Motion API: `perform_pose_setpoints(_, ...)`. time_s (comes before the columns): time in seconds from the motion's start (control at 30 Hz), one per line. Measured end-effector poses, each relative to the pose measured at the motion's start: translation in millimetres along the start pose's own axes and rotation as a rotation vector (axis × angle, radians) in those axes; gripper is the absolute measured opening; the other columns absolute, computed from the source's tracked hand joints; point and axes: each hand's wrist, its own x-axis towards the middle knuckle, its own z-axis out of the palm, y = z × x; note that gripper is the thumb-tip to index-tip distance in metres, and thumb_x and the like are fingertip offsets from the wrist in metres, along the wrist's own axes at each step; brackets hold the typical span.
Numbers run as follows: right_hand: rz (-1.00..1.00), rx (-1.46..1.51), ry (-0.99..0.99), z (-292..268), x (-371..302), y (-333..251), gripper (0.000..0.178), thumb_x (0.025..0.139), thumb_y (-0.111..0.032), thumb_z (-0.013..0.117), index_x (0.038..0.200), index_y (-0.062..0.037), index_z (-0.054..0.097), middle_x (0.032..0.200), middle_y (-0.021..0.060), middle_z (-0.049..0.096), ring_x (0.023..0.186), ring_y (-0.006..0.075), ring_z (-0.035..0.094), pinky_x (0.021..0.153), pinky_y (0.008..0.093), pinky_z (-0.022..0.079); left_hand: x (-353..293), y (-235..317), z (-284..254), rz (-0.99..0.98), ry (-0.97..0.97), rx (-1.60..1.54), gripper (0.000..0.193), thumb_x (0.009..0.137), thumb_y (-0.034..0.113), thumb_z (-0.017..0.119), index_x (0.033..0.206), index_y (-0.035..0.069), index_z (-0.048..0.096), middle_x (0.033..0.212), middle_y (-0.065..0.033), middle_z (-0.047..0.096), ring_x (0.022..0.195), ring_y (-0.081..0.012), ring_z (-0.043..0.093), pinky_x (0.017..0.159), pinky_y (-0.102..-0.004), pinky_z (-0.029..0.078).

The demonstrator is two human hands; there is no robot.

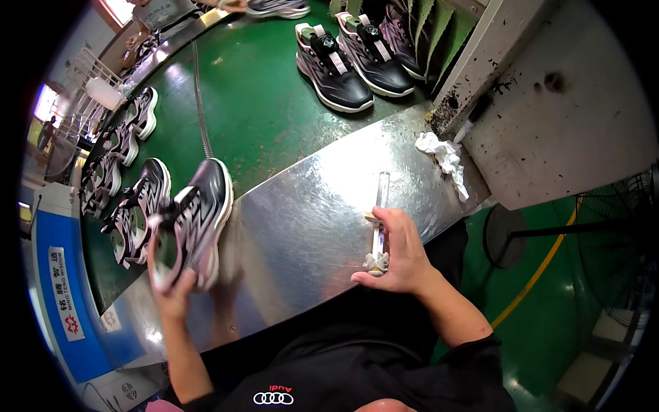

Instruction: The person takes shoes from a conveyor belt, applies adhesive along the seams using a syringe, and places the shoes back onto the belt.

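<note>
My left hand point(173, 292) grips a black, grey and pink sneaker point(206, 220) by its heel end, at the left of the metal ledge. The shoe's toe points away from me, and its heel is somewhat blurred. Over the middle of the ledge, my right hand point(399, 254) curls around a slim, pen-like stick point(379, 237). Pale, crumbly lumps point(376, 262) cling around the stick's near end, beside my thumb. Part of the grip is hidden behind the fingers. Several similar sneakers point(147, 192) stand on the green surface left of the held shoe.
A steel ledge point(295, 226) borders the green conveyor belt point(247, 103). Black sneakers point(333, 75) stand at the back, beside green textured flaps point(446, 41). White crumpled tissue point(443, 156) lies near a stained metal panel point(563, 103). A co-worker point(161, 14) is at the far left.
</note>
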Motion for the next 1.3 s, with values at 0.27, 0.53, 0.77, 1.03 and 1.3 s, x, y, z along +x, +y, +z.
perform_pose_setpoints(0.27, 0.224, 0.131, -0.198, -25, -13, 0, 0.101, 0.062, -0.045, 0.08, 0.135, 0.0024, 0.029, 0.123, 0.0208, 0.042, 0.111, 0.0352, 0.045, 0.097, 0.0403, 0.035, -53, 9, 10, -0.303, 0.06, -0.372, 0.093, 0.058, 0.001, 0.069, 0.139, 0.011, 0.024, 0.123, -0.0058, 0.042, 0.11, -0.0209, 0.049, 0.08, -0.0278, 0.049)
perform_pose_setpoints(0.53, 0.34, 0.243, -0.258, -49, -21, -2, 0.103, 0.063, -0.046, 0.076, 0.138, 0.0041, 0.026, 0.118, 0.0172, 0.049, 0.109, 0.0274, 0.049, 0.097, 0.0362, 0.036, 101, -56, 8, -0.674, -0.238, -0.042, 0.044, 0.091, 0.037, 0.055, 0.112, -0.002, 0.056, 0.076, -0.0027, 0.06, 0.075, -0.0116, 0.058, 0.069, -0.0231, 0.048)
perform_pose_setpoints(0.77, 0.476, 0.677, -0.274, -49, -17, -28, 0.114, 0.057, -0.044, 0.08, 0.14, 0.0055, 0.019, 0.116, 0.0123, 0.047, 0.104, 0.0205, 0.047, 0.091, 0.03, 0.035, 82, -12, 51, -0.384, -0.104, -0.479, 0.049, 0.079, 0.022, 0.07, 0.112, 0.003, 0.039, 0.1, -0.0095, 0.057, 0.09, -0.0152, 0.057, 0.079, -0.0306, 0.049)
perform_pose_setpoints(1.03, 0.358, 1.589, -0.277, -27, 31, -72, 0.126, 0.044, -0.059, 0.086, 0.138, -0.0047, 0.022, 0.117, 0.0248, 0.046, 0.091, 0.0213, 0.047, 0.08, 0.0304, 0.037, 30, 19, 68, -0.155, -0.178, -1.076, 0.06, 0.069, 0.016, 0.076, 0.12, 0.001, 0.047, 0.106, -0.0129, 0.061, 0.095, -0.0221, 0.062, 0.084, -0.0344, 0.051)
perform_pose_setpoints(1.3, 0.15, 1.86, -0.513, -5, 70, -115, 0.116, 0.053, -0.073, 0.073, 0.134, -0.0017, 0.031, 0.117, 0.0226, 0.046, 0.106, 0.0329, 0.048, 0.088, 0.0389, 0.038, 11, 5, 61, 0.026, -0.287, -1.015, 0.061, 0.063, 0.002, 0.078, 0.115, 0.007, 0.048, 0.11, -0.0051, 0.054, 0.104, -0.0164, 0.054, 0.091, -0.0332, 0.044)
